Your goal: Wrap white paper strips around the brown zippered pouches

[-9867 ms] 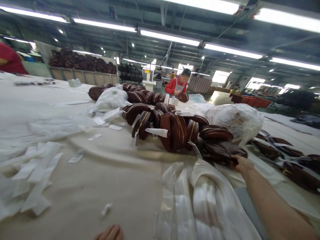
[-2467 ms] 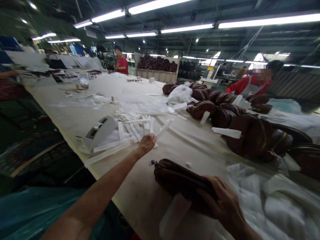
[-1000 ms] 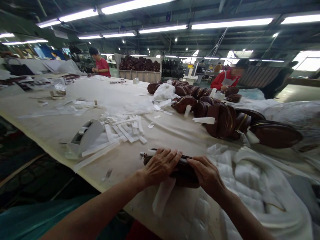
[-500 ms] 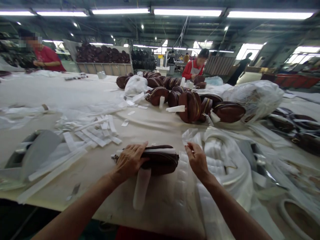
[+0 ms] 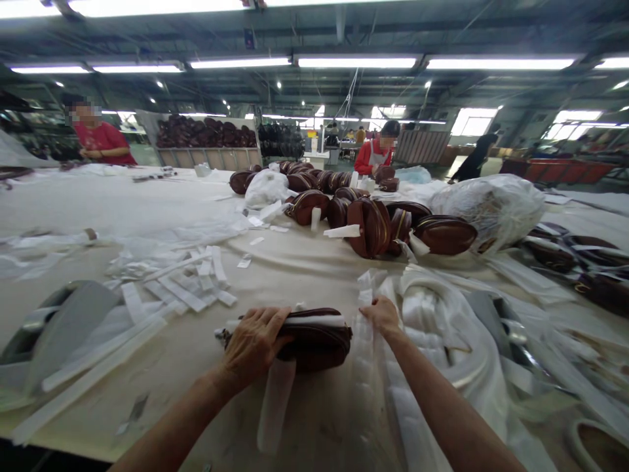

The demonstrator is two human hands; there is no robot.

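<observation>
A dark brown bag (image 5: 314, 347) with a white strip (image 5: 314, 321) along its top lies in front of me on the pale table. My left hand (image 5: 258, 337) is wrapped round its left end, fingers over the top and thumb on the near side. Below the bag hangs a white paper tab (image 5: 276, 406). To the right of the bag, my right hand (image 5: 382, 314) pinches the edge of clear bubbled plastic (image 5: 363, 354), apart from the bag.
Cut white strips (image 5: 181, 288) lie to the left, beside a grey tape dispenser (image 5: 73, 328). Another dispenser (image 5: 498, 321) stands on the right near rolled white wrap (image 5: 462, 328). Brown round bags (image 5: 368, 226) are piled further back. Two people in red work across the table.
The view has tilted up, so the scene sits lower. My right hand has closed its fingers on the plastic. My left hand still holds the bag.
</observation>
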